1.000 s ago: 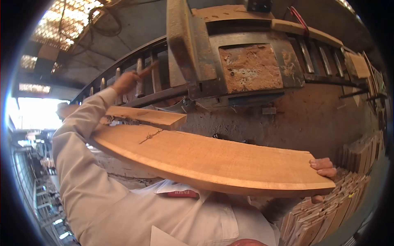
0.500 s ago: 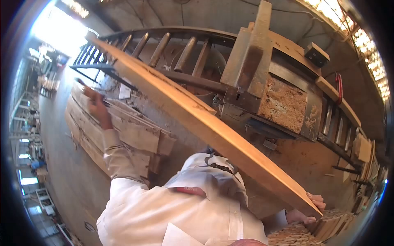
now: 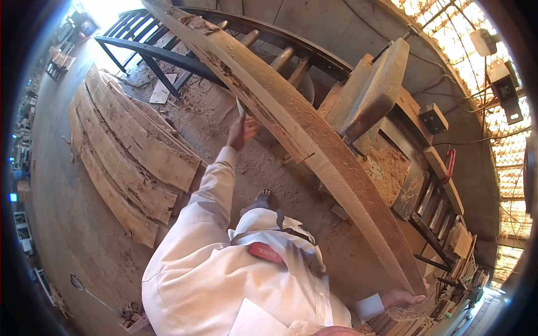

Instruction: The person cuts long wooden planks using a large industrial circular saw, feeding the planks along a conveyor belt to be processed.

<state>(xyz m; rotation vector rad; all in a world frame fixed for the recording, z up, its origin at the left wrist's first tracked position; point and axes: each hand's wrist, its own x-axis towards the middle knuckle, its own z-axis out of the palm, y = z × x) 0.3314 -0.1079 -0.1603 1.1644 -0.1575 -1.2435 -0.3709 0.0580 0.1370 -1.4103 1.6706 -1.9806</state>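
Note:
A long wooden plank [image 3: 336, 173] runs slantwise across the view, with rough, split bark along the edge toward me. Its lower end rests in my right hand [image 3: 404, 298], the palm beneath and the fingers at the end. My left hand [image 3: 242, 133] is beside the plank's rough edge, partly closed round a thin pointed tool [image 3: 240, 107] whose pale tip sticks up past the fingers. The exact kind of tool does not show.
Behind the plank stands a roller conveyor [image 3: 283, 57] joined to a machine with a sawdust-covered bed [image 3: 386, 171]. Several rough boards [image 3: 134, 140] lie on the floor at left. A red clamp [image 3: 449, 165] is at right, and stacked wood strips [image 3: 400, 322] are below my right hand.
My left hand has swung right, from out over the floor boards to the plank's edge. The plank has turned, showing more of its rough side. My right hand stays at its end.

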